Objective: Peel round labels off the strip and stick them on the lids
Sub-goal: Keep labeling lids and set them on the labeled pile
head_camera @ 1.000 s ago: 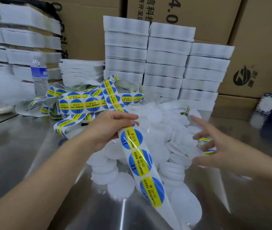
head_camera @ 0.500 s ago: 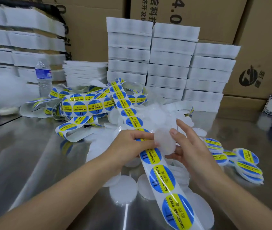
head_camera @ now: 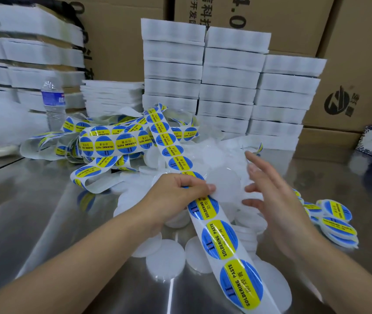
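Note:
A white backing strip [head_camera: 220, 240] with round blue-and-yellow "SOLDERING PASTE" labels runs from a tangled heap [head_camera: 112, 143] at the back to the near edge. My left hand [head_camera: 176, 196] is shut on this strip, and its fingertips also touch the left edge of a blank translucent white lid [head_camera: 224, 184]. My right hand [head_camera: 271, 196], motion-blurred with fingers spread, is just right of that lid. Several blank lids [head_camera: 164, 257] lie loose under and around the strip. A small stack of labelled lids [head_camera: 336, 220] rests to the right.
The work surface is a shiny metal table [head_camera: 33, 211]. A water bottle [head_camera: 53, 103] stands at the back left. Stacks of white flat boxes [head_camera: 228, 87] rise behind the lids, with cardboard cartons [head_camera: 350, 64] behind them.
My right hand came in from the right with a blank lid and brought it to my left hand at the strip; its fingers are now spread. The left hand kept its grip on the strip.

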`<state>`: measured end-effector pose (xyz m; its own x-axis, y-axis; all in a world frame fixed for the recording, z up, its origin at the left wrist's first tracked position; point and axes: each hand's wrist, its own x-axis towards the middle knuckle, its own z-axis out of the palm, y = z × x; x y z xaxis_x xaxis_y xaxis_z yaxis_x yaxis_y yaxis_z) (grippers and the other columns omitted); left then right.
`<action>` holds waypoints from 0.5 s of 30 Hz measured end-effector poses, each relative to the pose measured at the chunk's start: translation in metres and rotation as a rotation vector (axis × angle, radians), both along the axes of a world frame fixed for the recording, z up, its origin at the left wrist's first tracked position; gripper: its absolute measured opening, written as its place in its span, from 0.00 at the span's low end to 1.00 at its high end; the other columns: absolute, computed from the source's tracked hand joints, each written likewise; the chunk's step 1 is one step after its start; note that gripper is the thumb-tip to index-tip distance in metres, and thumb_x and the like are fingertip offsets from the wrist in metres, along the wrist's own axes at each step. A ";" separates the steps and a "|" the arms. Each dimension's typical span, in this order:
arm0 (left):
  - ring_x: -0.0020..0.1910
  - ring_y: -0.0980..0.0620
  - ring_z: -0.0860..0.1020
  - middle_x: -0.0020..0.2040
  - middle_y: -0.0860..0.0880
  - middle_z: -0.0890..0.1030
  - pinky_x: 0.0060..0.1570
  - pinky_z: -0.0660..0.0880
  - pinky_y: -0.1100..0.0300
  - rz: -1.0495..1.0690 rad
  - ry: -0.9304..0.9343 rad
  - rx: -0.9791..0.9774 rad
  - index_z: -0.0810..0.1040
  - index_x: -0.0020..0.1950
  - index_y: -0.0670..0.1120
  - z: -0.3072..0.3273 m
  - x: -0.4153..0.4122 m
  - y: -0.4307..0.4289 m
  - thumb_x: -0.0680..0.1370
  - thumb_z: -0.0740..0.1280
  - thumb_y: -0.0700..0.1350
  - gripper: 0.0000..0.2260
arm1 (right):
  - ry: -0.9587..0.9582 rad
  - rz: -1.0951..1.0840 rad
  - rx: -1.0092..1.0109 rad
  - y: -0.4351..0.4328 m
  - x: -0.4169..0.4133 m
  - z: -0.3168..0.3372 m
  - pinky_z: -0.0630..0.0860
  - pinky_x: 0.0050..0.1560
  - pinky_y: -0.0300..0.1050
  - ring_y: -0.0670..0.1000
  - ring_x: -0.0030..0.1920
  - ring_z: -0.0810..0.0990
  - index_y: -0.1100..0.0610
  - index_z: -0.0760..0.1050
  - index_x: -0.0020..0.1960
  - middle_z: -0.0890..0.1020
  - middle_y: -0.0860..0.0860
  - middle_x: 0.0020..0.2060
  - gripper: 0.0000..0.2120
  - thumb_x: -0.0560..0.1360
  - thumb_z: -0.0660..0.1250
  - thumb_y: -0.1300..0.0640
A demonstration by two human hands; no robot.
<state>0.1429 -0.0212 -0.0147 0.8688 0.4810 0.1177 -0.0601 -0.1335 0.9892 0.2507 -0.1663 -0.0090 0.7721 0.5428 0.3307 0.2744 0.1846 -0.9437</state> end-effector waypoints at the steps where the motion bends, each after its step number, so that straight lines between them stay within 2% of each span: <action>1: 0.40 0.55 0.83 0.40 0.51 0.85 0.46 0.76 0.62 -0.001 0.004 -0.014 0.85 0.36 0.52 0.000 0.000 0.001 0.68 0.73 0.51 0.04 | -0.013 -0.044 0.032 -0.001 0.001 0.001 0.74 0.41 0.39 0.39 0.43 0.76 0.35 0.78 0.52 0.77 0.44 0.53 0.09 0.74 0.64 0.45; 4: 0.41 0.54 0.83 0.42 0.48 0.86 0.49 0.78 0.59 -0.002 0.018 -0.061 0.86 0.37 0.51 -0.001 0.001 0.003 0.70 0.73 0.49 0.05 | -0.001 -0.115 0.158 -0.003 0.003 0.005 0.73 0.42 0.40 0.37 0.42 0.76 0.41 0.82 0.46 0.78 0.42 0.51 0.08 0.75 0.64 0.50; 6: 0.40 0.54 0.83 0.42 0.48 0.86 0.47 0.78 0.61 -0.003 0.021 -0.092 0.86 0.37 0.50 -0.001 0.000 0.003 0.71 0.72 0.48 0.05 | 0.006 -0.112 0.204 -0.005 0.001 0.008 0.73 0.41 0.40 0.39 0.43 0.76 0.46 0.83 0.47 0.82 0.43 0.47 0.10 0.73 0.62 0.50; 8: 0.40 0.55 0.83 0.41 0.48 0.86 0.46 0.78 0.62 0.003 0.026 -0.105 0.86 0.36 0.50 -0.001 0.000 0.004 0.73 0.71 0.47 0.06 | -0.001 -0.095 0.218 -0.008 0.001 0.009 0.72 0.42 0.42 0.44 0.46 0.76 0.50 0.82 0.50 0.82 0.48 0.49 0.11 0.76 0.60 0.53; 10: 0.39 0.55 0.83 0.41 0.48 0.86 0.43 0.79 0.64 0.007 0.032 -0.118 0.85 0.37 0.49 0.000 -0.001 0.004 0.73 0.71 0.46 0.06 | 0.013 -0.049 0.221 -0.010 -0.001 0.009 0.71 0.42 0.43 0.47 0.46 0.75 0.52 0.81 0.51 0.82 0.51 0.49 0.13 0.78 0.57 0.56; 15: 0.39 0.54 0.84 0.42 0.47 0.86 0.42 0.79 0.64 -0.009 0.048 -0.143 0.85 0.39 0.48 0.002 -0.002 0.003 0.73 0.71 0.46 0.05 | 0.079 0.116 0.203 -0.009 -0.007 0.007 0.69 0.38 0.43 0.49 0.44 0.74 0.56 0.80 0.50 0.81 0.53 0.46 0.14 0.75 0.56 0.54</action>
